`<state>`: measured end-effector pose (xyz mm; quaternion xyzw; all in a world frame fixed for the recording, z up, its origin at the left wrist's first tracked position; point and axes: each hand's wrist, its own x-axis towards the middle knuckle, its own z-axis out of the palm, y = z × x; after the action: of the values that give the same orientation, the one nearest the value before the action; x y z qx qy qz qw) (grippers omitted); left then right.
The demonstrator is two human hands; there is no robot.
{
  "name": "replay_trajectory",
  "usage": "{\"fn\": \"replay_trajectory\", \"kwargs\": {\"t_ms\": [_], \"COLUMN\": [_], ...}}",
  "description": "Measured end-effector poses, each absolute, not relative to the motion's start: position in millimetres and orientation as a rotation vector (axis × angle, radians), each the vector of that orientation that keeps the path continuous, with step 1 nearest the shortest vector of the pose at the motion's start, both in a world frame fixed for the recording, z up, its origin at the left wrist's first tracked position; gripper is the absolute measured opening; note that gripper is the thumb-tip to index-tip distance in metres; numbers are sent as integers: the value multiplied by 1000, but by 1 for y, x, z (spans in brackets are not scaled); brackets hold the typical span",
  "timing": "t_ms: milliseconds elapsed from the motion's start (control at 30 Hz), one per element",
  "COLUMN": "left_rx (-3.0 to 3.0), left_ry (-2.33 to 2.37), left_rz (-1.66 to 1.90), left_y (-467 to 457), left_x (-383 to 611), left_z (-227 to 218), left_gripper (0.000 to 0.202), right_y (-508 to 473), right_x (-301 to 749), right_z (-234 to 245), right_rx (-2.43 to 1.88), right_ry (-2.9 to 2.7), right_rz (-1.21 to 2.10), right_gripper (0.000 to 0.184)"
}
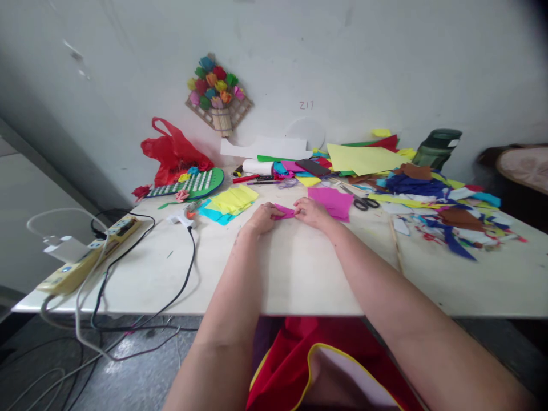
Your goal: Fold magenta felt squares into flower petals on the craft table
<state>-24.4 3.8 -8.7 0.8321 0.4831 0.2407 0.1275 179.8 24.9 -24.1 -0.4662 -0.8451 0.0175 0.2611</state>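
Note:
A small folded piece of magenta crepe paper (284, 212) lies on the white table between my hands. My left hand (264, 218) has its fingers closed on the paper's left end. The right end is pinched in the fingers of my right hand (311, 213). Just beyond my right hand rest larger magenta sheets (334, 204). Yellow sheets (234, 199) overlap light blue sheets (217, 212) to the left of my left hand. Black-handled scissors (366, 203) are to the right of the magenta sheets.
Coloured paper scraps (462, 211) are heaped at the right, near a green bottle (437, 147). A glue gun (185, 218) with a black cord and a power strip (72, 274) occupy the left. A red plastic bag (171, 151) stands behind. A thin stick (396, 245) lies right of my forearm.

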Motion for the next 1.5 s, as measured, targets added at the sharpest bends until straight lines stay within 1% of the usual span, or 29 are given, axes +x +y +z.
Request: {"fn": "replay_trajectory", "kwargs": {"t_ms": [333,400,533,600,833,1000,1100,1200,1333,1400,1500], "left_rx": [2434,2449,2491,2516,2609,2593,2611,2609,2363,2155,1947], "left_ry": [1488,1510,1524,1542,1550,1609,1623,1613,1656,1742,1932], "left_rz": [631,591,566,558,548,582,571,583,697,777,924], "left_y": [-2,-2,-1,0,-2,-2,-1,0,1,1,3], "left_x": [-20,-19,-19,-19,-19,-19,-19,-20,-24,-29,-38], "left_z": [-1,-1,-3,-4,-3,-5,-6,-8,-8,-8,-5], "left_gripper": [57,59,60,59,54,53,52,50,46,47,41], "right_y": [25,25,28,30,36,31,25,20,17,17,18], "right_x": [177,178,181,182,182,178,173,167,163,162,162], "right_z": [-24,-25,-28,-30,-37,-29,-23,-22,-24,-25,-24], "right_rx": [-1252,-1230,-1172,-1149,-1123,-1203,-1100,-1021,-1029,-1040,-1082], "right_ry": [-2259,-2241,-2230,-2237,-2322,-2309,-2325,-2434,-2664,-2726,-2749], "right_rz": [100,91,74,81,143,122,5,10,132,175,234], "right_gripper": [12,17,37,42,40,38,38,42,47,47,49]}}
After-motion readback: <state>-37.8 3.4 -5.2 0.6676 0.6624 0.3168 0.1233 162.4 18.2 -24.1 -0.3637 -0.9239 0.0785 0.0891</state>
